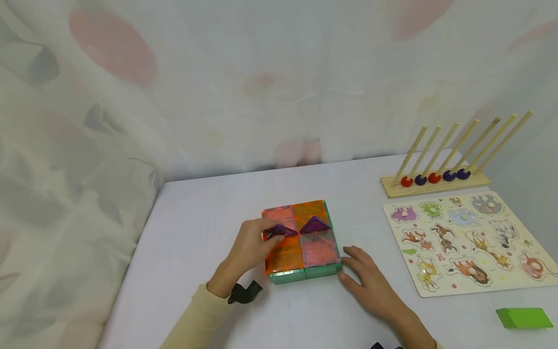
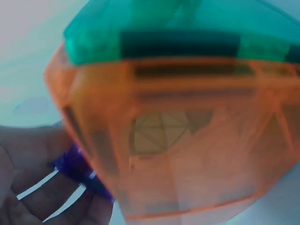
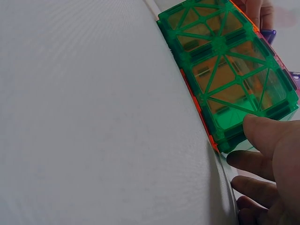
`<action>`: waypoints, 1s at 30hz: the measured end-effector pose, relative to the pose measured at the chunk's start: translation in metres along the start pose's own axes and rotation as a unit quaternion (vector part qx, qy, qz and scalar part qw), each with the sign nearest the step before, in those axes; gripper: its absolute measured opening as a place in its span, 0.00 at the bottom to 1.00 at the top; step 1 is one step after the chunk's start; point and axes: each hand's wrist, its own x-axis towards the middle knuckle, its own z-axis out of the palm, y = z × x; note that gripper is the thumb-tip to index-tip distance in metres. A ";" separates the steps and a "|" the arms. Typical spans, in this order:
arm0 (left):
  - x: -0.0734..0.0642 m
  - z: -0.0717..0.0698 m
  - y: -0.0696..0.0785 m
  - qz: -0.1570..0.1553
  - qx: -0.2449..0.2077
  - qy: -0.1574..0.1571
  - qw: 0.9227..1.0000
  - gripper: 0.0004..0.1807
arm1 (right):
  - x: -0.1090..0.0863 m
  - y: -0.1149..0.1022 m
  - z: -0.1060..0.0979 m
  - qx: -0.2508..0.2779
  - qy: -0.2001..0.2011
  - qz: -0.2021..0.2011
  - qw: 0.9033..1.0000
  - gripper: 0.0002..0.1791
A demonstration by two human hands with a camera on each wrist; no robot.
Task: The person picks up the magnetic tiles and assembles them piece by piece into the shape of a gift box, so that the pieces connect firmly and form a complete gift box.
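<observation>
A low box of translucent magnetic tiles (image 1: pixel 321 250) stands on the white table, with green sides and a top of pink and orange squares. My left hand (image 1: pixel 252 245) pinches a purple triangular tile (image 1: pixel 284 230) over the left half of the top. In the left wrist view this purple tile (image 2: pixel 77 168) shows between the fingers, beside the blurred orange wall (image 2: pixel 187 164). A second purple triangle (image 1: pixel 315 225) stands on the right half. At the box's near right corner, my right hand (image 1: pixel 369 286) has its fingers loosely extended, thumb against the green side (image 3: pixel 236 77) in the right wrist view.
To the right lies an animal peg puzzle board (image 1: pixel 440 286). Behind it stands a wooden rack (image 1: pixel 392 190) with upright sticks and several red and blue beads. A green block (image 1: pixel 525 318) lies at the near right. Patterned cloth (image 1: pixel 209 97) hangs behind the table.
</observation>
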 end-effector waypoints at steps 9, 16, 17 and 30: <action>0.010 -0.034 -0.018 -0.080 -0.024 -0.027 0.996 0.17 | 0.001 -0.003 0.005 -0.030 0.023 0.008 0.999 0.19; 0.020 -0.027 -0.043 -0.093 -0.066 -0.042 0.993 0.16 | -0.012 -0.029 0.004 -0.082 0.012 0.087 0.993 0.17; 0.023 -0.026 -0.047 -0.097 -0.078 -0.038 0.992 0.16 | -0.015 -0.035 0.004 -0.076 0.005 0.101 0.992 0.18; 0.035 -0.009 -0.077 -0.155 -0.219 -0.125 0.955 0.24 | -0.026 -0.090 0.031 0.278 -0.147 0.217 0.924 0.53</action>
